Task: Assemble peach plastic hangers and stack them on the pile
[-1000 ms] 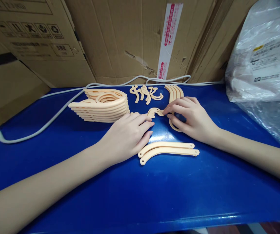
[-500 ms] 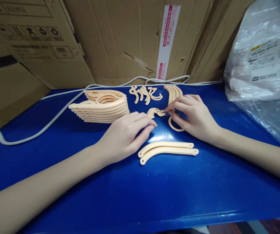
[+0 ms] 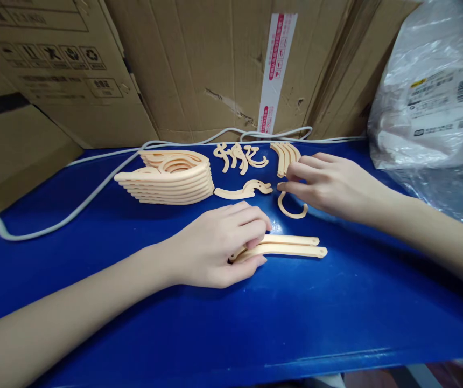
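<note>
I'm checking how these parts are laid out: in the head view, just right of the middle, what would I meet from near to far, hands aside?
Two long curved pieces, partly hidden by the left hand → C-shaped hook → row of curved strips → white cable → cardboard.

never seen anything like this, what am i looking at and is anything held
No machine here: a person's bare left hand and right hand, seen by one camera worn on the head, looking forward and down. On the blue table lie pale pieces: a stack of shaped frames, small curly pieces, curved strips, a hook and, nearest the front, two long strips. The left hand is over the two long strips; I cannot tell if its fingers grip. The right hand is by the hook; contact is unclear.
</note>
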Tool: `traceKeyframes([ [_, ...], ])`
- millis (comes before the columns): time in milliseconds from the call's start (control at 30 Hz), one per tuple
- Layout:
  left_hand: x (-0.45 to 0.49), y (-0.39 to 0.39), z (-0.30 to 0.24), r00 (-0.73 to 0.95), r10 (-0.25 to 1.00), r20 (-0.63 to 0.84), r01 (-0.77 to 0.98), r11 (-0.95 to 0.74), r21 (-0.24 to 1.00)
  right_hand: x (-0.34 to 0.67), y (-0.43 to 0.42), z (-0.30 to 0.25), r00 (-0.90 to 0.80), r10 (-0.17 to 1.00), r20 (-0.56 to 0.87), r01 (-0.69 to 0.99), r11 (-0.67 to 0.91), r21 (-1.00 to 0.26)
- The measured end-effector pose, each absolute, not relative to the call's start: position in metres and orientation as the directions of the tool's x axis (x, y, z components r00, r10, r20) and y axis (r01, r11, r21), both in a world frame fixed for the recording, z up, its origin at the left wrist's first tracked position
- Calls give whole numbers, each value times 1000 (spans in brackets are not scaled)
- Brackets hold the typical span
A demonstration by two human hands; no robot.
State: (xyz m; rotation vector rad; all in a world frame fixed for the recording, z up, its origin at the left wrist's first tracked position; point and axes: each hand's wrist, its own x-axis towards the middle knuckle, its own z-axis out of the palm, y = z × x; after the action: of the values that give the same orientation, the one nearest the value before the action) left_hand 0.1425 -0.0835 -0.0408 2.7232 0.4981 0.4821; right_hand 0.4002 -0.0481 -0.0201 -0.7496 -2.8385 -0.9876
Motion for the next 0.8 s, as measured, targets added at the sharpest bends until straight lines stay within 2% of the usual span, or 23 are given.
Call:
traceKeyframes([
  [400,144,-84,-40,911,362,196,293,-905,308,399,-51,-24,-914,388,114,371,692,620],
  [533,144,-84,-40,912,361,195,296,-908,296,398,-50,-22,-896,379,233,441,696,566],
  [600,144,-84,-40,913,359,193,297,-910,288,397,-51,-21,-848,386,362,523,722,453],
  [633,144,-84,-40,913,358,195,297,-911,286,396,-53,-22,-807,406,428,563,747,352],
  [733,144,-85,-41,910,352,218,283,-914,292,388,-62,-27,-617,562,551,611,783,-115],
  [800,143,-85,-43,902,349,254,267,-913,307,381,-67,-33,-496,695,520,549,715,-432],
])
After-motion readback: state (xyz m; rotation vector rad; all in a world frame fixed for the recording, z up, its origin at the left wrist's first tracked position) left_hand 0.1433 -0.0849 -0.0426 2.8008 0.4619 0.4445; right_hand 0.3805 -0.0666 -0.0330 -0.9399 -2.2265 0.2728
